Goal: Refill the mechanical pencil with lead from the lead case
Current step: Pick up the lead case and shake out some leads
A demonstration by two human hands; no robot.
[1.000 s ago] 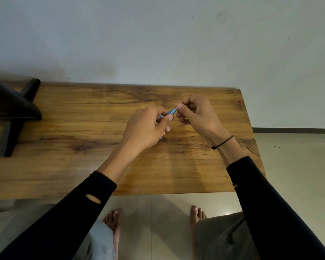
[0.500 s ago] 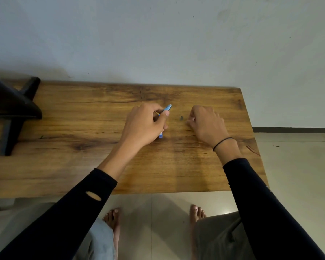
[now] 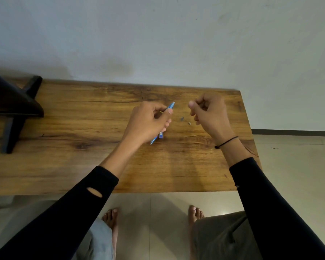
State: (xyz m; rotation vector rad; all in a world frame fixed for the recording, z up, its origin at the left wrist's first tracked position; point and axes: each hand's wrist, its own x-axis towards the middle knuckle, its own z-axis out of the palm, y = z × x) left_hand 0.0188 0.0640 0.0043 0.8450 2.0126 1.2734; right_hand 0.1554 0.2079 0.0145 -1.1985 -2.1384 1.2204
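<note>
a long wooden tabletop is sitting against a pale wall, with tiled floor showing past its right edge and below the near edge. a black stand or furniture piece is taking up the far left corner of the tabletop, cut off by the frame, so can't tell what it really is.

two arms in black sleeves are reaching in over the near edge. the left hand is hovering around the middle of the tabletop, fingers curled and thumb pressing on a blue mechanical pencil, holding it at a slant. its far end is poking out toward the far edge and its tip is pointing down toward the near edge, just under the palm. the right hand is raised a bit nearer the right edge, fingers loosely curled with thumb and forefinger pinching together; whether anything is between them, can't tell, too small. a thin black band is sitting on that wrist.

a small dark blue lead case is peeking out from under the left hand, mostly hidden by it. there's a pale label on it but it's not readable. between the two hands, two tiny parts are lying on the wood: a small dark grey piece and a smaller pale one just beside it.
</note>
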